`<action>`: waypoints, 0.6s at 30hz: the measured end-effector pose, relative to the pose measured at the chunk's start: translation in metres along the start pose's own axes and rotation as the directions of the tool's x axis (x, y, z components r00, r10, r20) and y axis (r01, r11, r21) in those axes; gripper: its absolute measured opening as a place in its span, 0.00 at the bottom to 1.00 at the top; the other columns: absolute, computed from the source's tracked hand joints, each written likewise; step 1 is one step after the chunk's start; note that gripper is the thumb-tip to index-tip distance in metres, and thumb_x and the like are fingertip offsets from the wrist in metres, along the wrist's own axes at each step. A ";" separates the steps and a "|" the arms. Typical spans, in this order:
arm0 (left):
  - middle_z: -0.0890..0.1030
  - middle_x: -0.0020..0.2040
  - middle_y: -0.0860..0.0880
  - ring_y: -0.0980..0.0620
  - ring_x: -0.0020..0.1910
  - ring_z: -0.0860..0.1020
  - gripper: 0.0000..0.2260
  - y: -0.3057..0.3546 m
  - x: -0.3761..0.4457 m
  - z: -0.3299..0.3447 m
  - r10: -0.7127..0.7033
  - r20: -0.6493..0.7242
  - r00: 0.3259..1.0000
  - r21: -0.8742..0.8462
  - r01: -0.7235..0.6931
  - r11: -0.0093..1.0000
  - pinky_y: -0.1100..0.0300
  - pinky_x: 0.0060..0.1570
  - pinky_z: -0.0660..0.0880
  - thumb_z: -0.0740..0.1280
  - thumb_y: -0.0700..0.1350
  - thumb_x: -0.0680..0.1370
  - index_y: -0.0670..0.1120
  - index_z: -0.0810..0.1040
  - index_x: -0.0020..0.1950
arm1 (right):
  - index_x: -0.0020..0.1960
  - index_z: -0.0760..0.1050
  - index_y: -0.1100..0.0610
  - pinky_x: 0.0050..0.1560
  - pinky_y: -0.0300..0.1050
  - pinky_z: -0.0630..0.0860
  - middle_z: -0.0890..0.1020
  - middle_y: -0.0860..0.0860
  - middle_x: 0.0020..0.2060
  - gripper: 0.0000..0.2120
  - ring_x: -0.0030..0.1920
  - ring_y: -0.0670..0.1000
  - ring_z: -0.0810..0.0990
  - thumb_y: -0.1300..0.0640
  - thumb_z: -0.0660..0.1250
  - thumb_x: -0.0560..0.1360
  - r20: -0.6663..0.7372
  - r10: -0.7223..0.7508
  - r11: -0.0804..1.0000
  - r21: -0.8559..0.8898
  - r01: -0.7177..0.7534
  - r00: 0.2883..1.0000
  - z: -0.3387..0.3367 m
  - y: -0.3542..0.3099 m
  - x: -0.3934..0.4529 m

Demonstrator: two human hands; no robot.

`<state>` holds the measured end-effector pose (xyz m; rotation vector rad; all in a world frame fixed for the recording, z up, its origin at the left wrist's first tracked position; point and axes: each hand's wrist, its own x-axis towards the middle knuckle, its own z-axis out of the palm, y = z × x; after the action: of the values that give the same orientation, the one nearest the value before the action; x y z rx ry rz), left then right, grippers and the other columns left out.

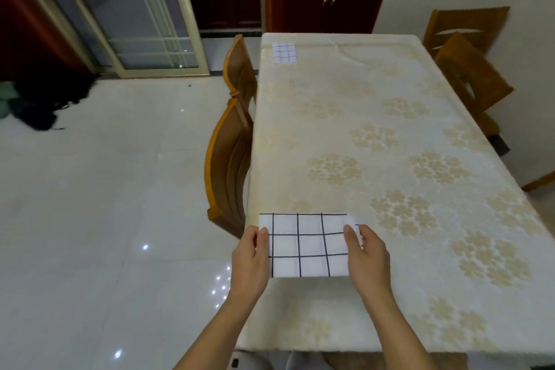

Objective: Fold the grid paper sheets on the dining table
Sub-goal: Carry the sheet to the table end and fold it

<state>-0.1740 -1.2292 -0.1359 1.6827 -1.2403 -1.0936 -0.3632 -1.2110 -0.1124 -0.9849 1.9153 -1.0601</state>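
White grid paper sheet [306,245] sits above the near left corner of the dining table [390,135], held between my 2 hands. My left hand [250,264] pinches its left edge, thumb on top. My right hand [368,261] pinches the right edge, where the corner curls up. I see a second grid sheet [284,53] lying flat at the far left corner, beside 2 wooden chairs [231,159].
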 end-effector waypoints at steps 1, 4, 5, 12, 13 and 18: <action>0.77 0.38 0.46 0.57 0.36 0.75 0.12 -0.003 -0.009 -0.002 -0.008 -0.027 1.000 -0.013 0.008 1.000 0.69 0.33 0.71 0.57 0.49 0.84 0.45 0.73 0.44 | 0.48 0.76 0.64 0.40 0.46 0.73 0.81 0.62 0.44 0.15 0.49 0.62 0.79 0.52 0.61 0.82 0.013 -0.012 1.000 -0.014 0.012 1.000 0.000 0.001 -0.004; 0.79 0.40 0.48 0.55 0.39 0.78 0.11 -0.009 -0.035 -0.014 -0.045 -0.108 0.993 -0.030 0.042 0.999 0.71 0.35 0.73 0.58 0.49 0.83 0.45 0.75 0.47 | 0.55 0.76 0.67 0.50 0.50 0.75 0.82 0.57 0.45 0.15 0.49 0.58 0.79 0.54 0.61 0.82 0.076 -0.041 0.999 -0.026 0.043 0.996 0.004 -0.001 -0.020; 0.79 0.40 0.48 0.54 0.39 0.78 0.11 -0.010 -0.042 -0.020 -0.053 -0.139 0.989 -0.036 0.049 0.998 0.71 0.34 0.73 0.58 0.49 0.83 0.45 0.75 0.47 | 0.57 0.76 0.67 0.53 0.49 0.74 0.80 0.54 0.44 0.15 0.48 0.56 0.79 0.54 0.61 0.82 0.103 -0.051 0.998 -0.034 0.054 0.993 0.007 -0.002 -0.025; 0.78 0.37 0.49 0.55 0.36 0.76 0.12 -0.024 -0.077 -0.079 -0.130 -0.366 0.921 -0.102 0.099 0.990 0.71 0.30 0.70 0.59 0.48 0.83 0.44 0.73 0.43 | 0.47 0.74 0.57 0.37 0.29 0.69 0.77 0.44 0.39 0.09 0.42 0.47 0.77 0.53 0.60 0.83 0.288 -0.173 0.970 -0.115 0.214 0.942 0.057 -0.016 -0.052; 0.78 0.37 0.49 0.54 0.35 0.75 0.12 -0.028 -0.081 -0.090 -0.146 -0.398 0.906 -0.116 0.108 0.987 0.70 0.30 0.70 0.60 0.48 0.83 0.43 0.73 0.43 | 0.47 0.74 0.56 0.36 0.28 0.68 0.78 0.45 0.39 0.09 0.41 0.45 0.76 0.54 0.60 0.83 0.315 -0.189 0.964 -0.120 0.236 0.930 0.066 -0.020 -0.058; 0.73 0.34 0.50 0.52 0.33 0.68 0.14 -0.055 -0.101 -0.143 -0.210 -0.499 0.840 -0.182 0.135 0.974 0.58 0.36 0.67 0.60 0.51 0.83 0.44 0.73 0.41 | 0.48 0.74 0.53 0.34 0.27 0.69 0.77 0.43 0.39 0.08 0.41 0.41 0.76 0.54 0.59 0.83 0.438 -0.243 0.936 -0.128 0.328 0.865 0.114 -0.039 -0.090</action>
<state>-0.0390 -1.1064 -0.1181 1.8425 -0.6606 -0.7294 -0.2151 -1.1859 -0.1028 -1.5173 1.5676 -0.7410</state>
